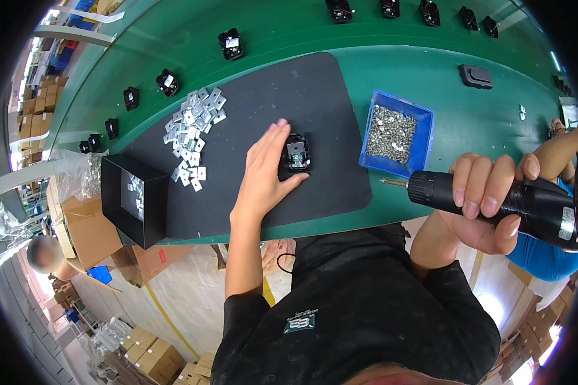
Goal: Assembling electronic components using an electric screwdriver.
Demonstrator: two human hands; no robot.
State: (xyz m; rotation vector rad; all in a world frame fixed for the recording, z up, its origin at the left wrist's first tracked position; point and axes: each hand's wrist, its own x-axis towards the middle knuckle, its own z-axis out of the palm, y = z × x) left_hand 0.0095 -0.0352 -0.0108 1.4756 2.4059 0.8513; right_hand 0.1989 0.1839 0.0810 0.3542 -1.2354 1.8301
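Observation:
My left hand lies around a small black plastic housing on the dark mat. Its fingers run straight along the housing's left side and the thumb is at the near edge, steadying it. A silvery metal plate sits inside the housing. My right hand is wrapped round a black electric screwdriver, held raised at the right. The bit points left, over the space below the blue bin of small screws, apart from the housing.
Loose metal plates are heaped on the mat. A black open box stands at the left edge. Similar housings line the green far strip. A dark closed case lies at far right. Another person sits at the right.

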